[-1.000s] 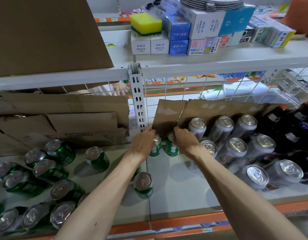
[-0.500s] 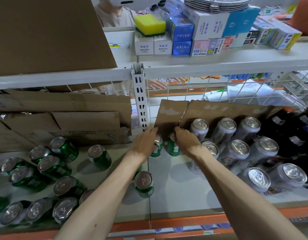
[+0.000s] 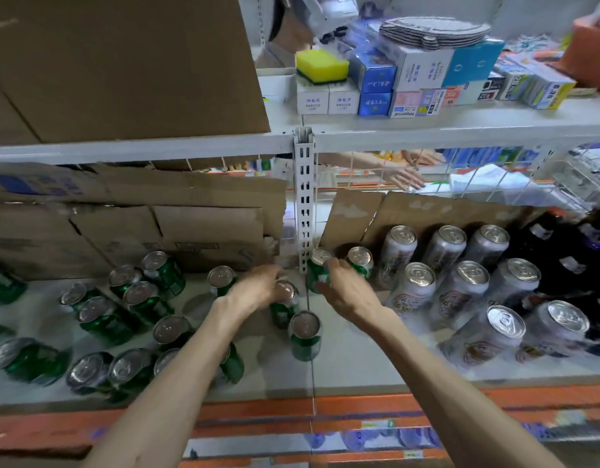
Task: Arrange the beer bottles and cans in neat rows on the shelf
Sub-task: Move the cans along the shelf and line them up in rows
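Observation:
Two green beer cans (image 3: pixel 359 262) stand side by side at the back of the white shelf (image 3: pixel 352 359), just right of the upright post. My right hand (image 3: pixel 347 293) reaches to the left one (image 3: pixel 314 276), thumb and forefinger curled round it. My left hand (image 3: pixel 258 287), blurred, sits just in front and to the left, fingers curled over another upright green can (image 3: pixel 286 298). One more green can (image 3: pixel 305 336) stands nearer to me. Several green cans (image 3: pixel 136 302) stand loosely scattered on the left. Tall silver cans (image 3: pixel 470 285) fill rows on the right, with dark bottles (image 3: pixel 568 261) beyond them.
Flattened cardboard (image 3: pixel 177 228) lines the wire back of the shelf on both sides of the slotted post (image 3: pixel 303 211). A large carton (image 3: pixel 122 62), boxes and a yellow sponge (image 3: pixel 320 64) sit on the shelf above. Another person's hands (image 3: pixel 405 175) show through the mesh.
My left hand let go of the back-row can and drew back left onto a nearer green can. My right hand shifted left, from the right back-row can to the left one.

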Action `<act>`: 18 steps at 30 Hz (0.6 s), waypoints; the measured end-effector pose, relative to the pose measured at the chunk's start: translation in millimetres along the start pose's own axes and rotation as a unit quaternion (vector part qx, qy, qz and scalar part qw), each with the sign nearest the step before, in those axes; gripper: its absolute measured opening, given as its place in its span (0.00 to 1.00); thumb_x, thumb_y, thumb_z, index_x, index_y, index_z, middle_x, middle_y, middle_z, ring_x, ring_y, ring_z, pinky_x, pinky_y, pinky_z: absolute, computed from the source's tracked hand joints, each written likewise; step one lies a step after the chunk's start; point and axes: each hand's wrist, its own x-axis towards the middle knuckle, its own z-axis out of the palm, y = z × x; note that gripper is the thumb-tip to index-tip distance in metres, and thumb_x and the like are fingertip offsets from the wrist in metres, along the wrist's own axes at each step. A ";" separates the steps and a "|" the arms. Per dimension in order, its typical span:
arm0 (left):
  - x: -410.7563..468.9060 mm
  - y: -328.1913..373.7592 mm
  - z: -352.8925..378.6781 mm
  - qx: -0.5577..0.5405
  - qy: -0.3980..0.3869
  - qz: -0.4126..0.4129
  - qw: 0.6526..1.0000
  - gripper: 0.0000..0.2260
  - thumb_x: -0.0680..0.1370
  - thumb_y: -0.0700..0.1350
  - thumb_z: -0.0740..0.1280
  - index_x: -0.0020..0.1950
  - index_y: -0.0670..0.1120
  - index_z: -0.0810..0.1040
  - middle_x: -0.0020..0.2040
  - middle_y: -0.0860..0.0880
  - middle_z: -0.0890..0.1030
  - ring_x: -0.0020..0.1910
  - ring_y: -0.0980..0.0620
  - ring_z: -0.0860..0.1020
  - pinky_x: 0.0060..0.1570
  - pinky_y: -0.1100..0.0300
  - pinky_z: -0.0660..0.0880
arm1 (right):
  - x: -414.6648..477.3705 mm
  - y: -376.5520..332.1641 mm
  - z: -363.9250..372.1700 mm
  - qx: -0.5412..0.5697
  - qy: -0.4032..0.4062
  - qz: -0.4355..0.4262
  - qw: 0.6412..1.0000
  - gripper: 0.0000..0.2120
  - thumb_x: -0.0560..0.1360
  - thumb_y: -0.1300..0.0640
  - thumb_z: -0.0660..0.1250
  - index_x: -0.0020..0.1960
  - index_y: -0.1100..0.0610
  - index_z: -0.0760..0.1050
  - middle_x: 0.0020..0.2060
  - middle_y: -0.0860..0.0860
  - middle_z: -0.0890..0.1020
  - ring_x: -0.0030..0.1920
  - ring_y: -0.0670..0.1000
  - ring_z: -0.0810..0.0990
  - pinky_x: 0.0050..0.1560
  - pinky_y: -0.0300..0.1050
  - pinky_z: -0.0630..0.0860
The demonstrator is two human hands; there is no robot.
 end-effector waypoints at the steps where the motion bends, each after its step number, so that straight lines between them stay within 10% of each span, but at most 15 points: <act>1: -3.7 -0.6 0.4 0.011 -0.003 0.011 1.000 0.23 0.74 0.48 0.74 0.67 0.45 0.75 0.63 0.45 0.79 0.60 0.46 0.78 0.55 0.58 0.73 | -0.4 -5.8 0.3 -0.006 -0.013 0.003 1.000 0.21 0.78 0.49 0.66 0.64 0.60 0.66 0.58 0.60 0.76 0.55 0.61 0.77 0.50 0.54 0.76; 11: -29.8 -6.4 21.6 -0.024 0.038 0.075 0.996 0.24 0.73 0.35 0.74 0.68 0.41 0.73 0.64 0.42 0.77 0.63 0.44 0.75 0.56 0.63 0.66 | -39.5 -22.9 38.4 -0.006 -0.140 0.042 0.989 0.21 0.73 0.55 0.71 0.60 0.64 0.71 0.55 0.61 0.79 0.53 0.60 0.79 0.47 0.47 0.75; 18: -40.4 -13.0 40.6 -0.056 0.104 0.072 0.990 0.18 0.77 0.40 0.71 0.66 0.47 0.74 0.63 0.46 0.79 0.61 0.47 0.78 0.61 0.56 0.73 | -50.1 -8.9 55.4 0.059 -0.079 0.014 0.995 0.24 0.67 0.56 0.74 0.59 0.61 0.70 0.53 0.58 0.79 0.48 0.58 0.79 0.46 0.49 0.77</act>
